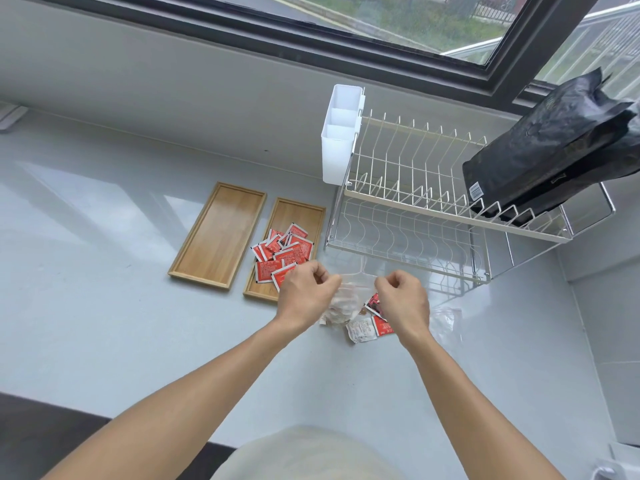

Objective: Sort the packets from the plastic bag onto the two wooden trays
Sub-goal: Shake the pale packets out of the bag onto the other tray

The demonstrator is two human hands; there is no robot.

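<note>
Two wooden trays lie side by side on the grey counter. The left tray holds nothing. Several red packets are piled in the right tray. A clear plastic bag is stretched between my hands just right of that tray. My left hand pinches the bag's left edge and my right hand pinches its right edge. Inside and under the bag lie a red packet, a white packet and some pale brownish packets.
A white wire dish rack with a white cutlery holder stands right behind the bag. A black bag leans in the rack's upper tier. The wall and window run along the back; a second crumpled clear bag lies at the right.
</note>
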